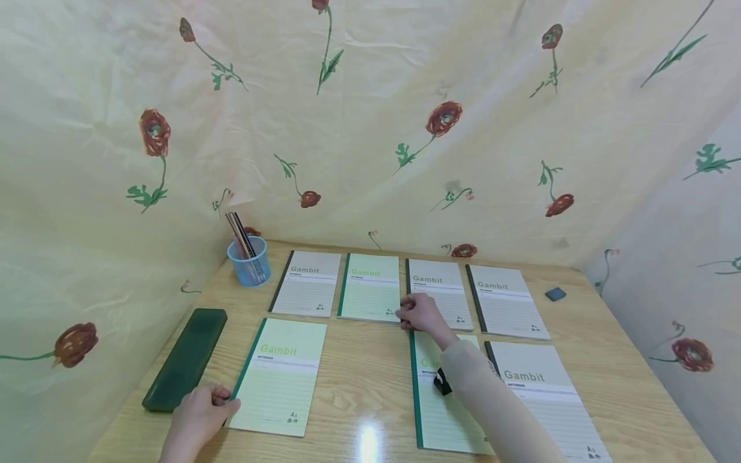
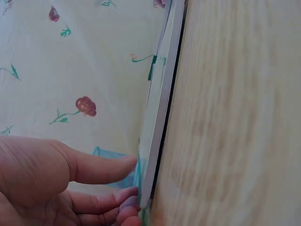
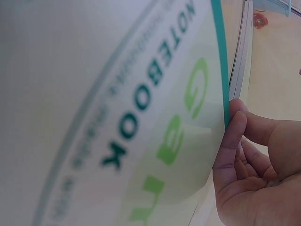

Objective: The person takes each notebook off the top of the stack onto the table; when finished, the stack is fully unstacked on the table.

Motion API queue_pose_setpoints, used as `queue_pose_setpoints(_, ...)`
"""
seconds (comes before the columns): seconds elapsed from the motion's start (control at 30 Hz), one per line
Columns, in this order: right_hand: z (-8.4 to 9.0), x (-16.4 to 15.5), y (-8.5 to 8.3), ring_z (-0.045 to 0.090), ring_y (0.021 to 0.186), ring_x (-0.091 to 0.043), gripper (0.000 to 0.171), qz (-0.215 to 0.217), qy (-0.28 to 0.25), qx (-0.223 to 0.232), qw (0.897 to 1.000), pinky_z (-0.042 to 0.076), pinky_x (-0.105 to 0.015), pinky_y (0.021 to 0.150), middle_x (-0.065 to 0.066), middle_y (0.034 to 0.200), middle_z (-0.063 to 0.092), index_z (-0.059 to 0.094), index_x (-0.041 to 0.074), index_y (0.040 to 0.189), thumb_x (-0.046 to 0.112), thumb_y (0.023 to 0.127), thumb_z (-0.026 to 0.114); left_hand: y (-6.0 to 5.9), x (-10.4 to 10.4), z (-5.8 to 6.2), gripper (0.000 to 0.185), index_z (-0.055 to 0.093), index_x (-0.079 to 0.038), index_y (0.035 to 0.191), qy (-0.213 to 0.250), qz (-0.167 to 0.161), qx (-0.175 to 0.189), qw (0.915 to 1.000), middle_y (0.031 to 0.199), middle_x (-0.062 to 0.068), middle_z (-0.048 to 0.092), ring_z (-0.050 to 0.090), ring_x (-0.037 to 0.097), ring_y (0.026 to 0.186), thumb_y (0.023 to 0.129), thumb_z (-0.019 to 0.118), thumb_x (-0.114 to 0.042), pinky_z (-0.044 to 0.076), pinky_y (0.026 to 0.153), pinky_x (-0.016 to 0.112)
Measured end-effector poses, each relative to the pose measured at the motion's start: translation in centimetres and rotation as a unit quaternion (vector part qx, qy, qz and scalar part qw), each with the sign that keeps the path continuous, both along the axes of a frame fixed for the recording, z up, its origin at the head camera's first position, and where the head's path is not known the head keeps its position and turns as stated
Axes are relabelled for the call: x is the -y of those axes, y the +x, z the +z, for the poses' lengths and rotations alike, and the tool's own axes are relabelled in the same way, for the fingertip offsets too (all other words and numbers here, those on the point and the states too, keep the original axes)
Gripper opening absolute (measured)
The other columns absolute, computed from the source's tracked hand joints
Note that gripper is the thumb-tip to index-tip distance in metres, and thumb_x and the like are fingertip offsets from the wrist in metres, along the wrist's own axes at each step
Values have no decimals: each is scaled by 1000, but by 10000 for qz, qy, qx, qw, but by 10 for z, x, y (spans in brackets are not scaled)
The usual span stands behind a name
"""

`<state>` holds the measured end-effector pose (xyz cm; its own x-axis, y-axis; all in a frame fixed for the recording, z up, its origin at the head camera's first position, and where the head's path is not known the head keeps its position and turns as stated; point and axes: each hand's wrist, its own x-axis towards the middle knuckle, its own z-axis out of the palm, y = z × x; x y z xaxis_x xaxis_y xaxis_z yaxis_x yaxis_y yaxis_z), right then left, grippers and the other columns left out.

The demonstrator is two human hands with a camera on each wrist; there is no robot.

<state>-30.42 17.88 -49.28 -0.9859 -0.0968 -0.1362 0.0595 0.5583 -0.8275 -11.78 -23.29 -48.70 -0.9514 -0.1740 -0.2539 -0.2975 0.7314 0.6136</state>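
In the head view, my left hand [image 1: 197, 415] is at the lower spine corner of the front-left green notebook [image 1: 278, 379], thumb and curled fingers against its edge. The left wrist view shows the left thumb [image 2: 101, 165] beside that corner. My right hand [image 1: 425, 315] reaches to the back row, thumb and forefinger pinched at the lower right corner of the back green notebook [image 1: 368, 289]. Beside it lies a grey notebook [image 1: 437, 283], partly covered by the hand. Under the right forearm lies another green notebook [image 1: 431, 411], close to the camera in the right wrist view.
Two more grey notebooks [image 1: 307, 286] [image 1: 506, 302] lie in the back row, and one [image 1: 556, 405] at front right. A blue cup [image 1: 251, 267] with pencils stands back left, near a dark green case [image 1: 186, 360]. A small dark blue block [image 1: 556, 294] lies at right. Patterned cloth hangs behind.
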Motion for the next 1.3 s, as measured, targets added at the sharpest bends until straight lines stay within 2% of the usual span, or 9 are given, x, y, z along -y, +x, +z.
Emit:
queue_pose_setpoints(0.17, 1, 0, 0, 66, 65, -16, 35, -12, 24, -5, 10000, 56, -27, 58, -10, 88, 63, 61, -6, 124, 5, 92, 69, -8, -5, 16, 29, 68, 6, 103, -335, -40, -342, 9988, 89, 7, 67, 59, 23, 80, 95, 66, -22, 49, 73, 46)
queue_pose_setpoints(0.37, 0, 1, 1, 66, 66, -16, 37, -22, 68, 17, 10000, 56, -27, 59, -10, 89, 63, 60, -7, 127, 5, 92, 69, -30, -19, 45, 36, 65, 7, 116, -215, -204, -795, 9964, 99, 12, 66, 60, 25, 87, 98, 63, -24, 51, 74, 44)
queue_pose_setpoints(0.5, -1, 1, 2, 67, 68, -16, 40, -33, 60, 69, 10000, 56, -27, 60, -10, 90, 63, 58, -6, 129, 6, 92, 69, -51, -36, 57, 34, 64, 7, 117, 0, -540, -1320, 9898, 100, 13, 66, 61, 26, 88, 98, 63, -20, 52, 73, 44)
queue_pose_setpoints(0.63, -1, 0, 2, 67, 68, -17, 40, -57, 66, 90, 9999, 56, -27, 61, -10, 90, 63, 58, -6, 129, 6, 93, 69, -82, -62, 60, 26, 64, 6, 115, 355, -813, -1739, 9808, 101, 14, 67, 62, 27, 90, 98, 62, -14, 52, 75, 44)
queue_pose_setpoints(0.8, 3, 0, 2, 67, 68, -17, 42, -28, 27, 68, 10000, 57, -28, 62, -11, 92, 63, 57, -7, 130, 6, 92, 69, -123, -101, 57, 19, 68, 4, 109, 797, -1092, -2086, 9686, 97, 11, 68, 64, 26, 89, 96, 63, -9, 54, 74, 41)
queue_pose_setpoints(0.93, 3, 1, 1, 67, 67, -16, 41, -40, 19, 70, 10000, 57, -27, 62, -11, 91, 63, 58, -7, 129, 5, 92, 69, -151, -123, 47, 18, 69, 3, 108, 974, -1246, -2001, 9669, 97, 10, 68, 64, 25, 89, 96, 64, -10, 54, 75, 39)
queue_pose_setpoints(1.03, 3, 1, 0, 67, 67, -16, 39, -37, 28, 71, 10000, 57, -27, 61, -11, 91, 63, 59, -7, 128, 5, 92, 69, -169, -131, 35, 18, 69, 2, 109, 1166, -1257, -1822, 9682, 99, 10, 68, 63, 24, 91, 97, 63, -11, 53, 79, 39)
queue_pose_setpoints(1.17, 1, 1, -1, 68, 66, -17, 38, -57, -7, 75, 10000, 57, -27, 60, -11, 91, 64, 60, -6, 127, 5, 92, 70, -187, -133, 17, 17, 68, 3, 108, 1343, -1219, -1633, 9698, 100, 11, 68, 63, 25, 92, 97, 63, -9, 53, 80, 40)
queue_pose_setpoints(1.3, 0, 1, -1, 68, 66, -17, 36, -113, -50, 58, 9999, 57, -28, 61, -11, 91, 65, 62, -6, 124, 7, 92, 69, -196, -135, 1, 16, 69, 6, 105, 1554, -1232, -1538, 9680, 97, 13, 68, 63, 26, 91, 95, 65, -6, 53, 82, 41)
